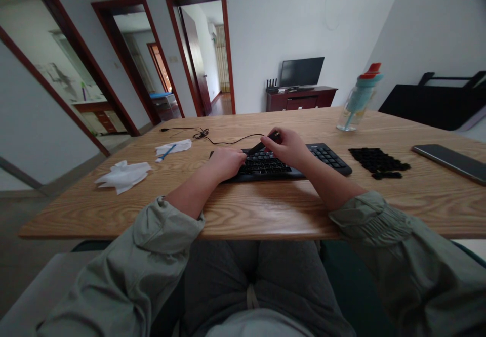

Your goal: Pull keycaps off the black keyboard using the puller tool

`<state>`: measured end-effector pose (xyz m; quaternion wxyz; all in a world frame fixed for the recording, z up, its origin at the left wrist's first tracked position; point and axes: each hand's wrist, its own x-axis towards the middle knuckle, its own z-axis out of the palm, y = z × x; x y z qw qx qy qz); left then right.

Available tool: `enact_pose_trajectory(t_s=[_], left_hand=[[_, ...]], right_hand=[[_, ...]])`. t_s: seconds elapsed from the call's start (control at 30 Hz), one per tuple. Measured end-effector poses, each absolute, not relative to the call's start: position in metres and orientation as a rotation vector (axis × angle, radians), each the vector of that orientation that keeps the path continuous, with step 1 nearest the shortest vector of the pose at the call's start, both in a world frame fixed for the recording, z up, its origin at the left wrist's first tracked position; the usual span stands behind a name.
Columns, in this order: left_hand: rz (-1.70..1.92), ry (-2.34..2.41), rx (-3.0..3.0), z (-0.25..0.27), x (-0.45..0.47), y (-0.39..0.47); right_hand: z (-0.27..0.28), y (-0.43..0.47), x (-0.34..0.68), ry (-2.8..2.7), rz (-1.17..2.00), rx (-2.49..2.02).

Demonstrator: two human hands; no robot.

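Right hand [290, 147] pinching dark tool [261, 146] over keyboard [326, 157]; left hand [227, 162] curled, resting on it; keycaps [377, 162] right of keyboard, tissues [123, 175] left.
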<state>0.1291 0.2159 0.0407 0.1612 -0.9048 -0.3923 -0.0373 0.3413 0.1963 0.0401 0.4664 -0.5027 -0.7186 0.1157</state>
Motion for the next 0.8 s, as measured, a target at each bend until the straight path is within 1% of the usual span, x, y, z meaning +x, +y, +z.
enact_pose_trajectory(t_s=[0.47, 0.67, 0.8], left_hand=[[-0.189, -1.260, -2.580, 0.044, 0.123, 0.219], [-0.197, -1.213, -2.583, 0.043, 0.124, 0.222], [-0.185, -1.184, -2.576, 0.044, 0.125, 0.221]], right_hand=[[0.035, 0.208, 0.347, -1.671, 0.363, -1.378], [0.034, 0.209, 0.347, -1.672, 0.318, -1.394], [0.037, 0.202, 0.344, -1.686, 0.209, -1.365]])
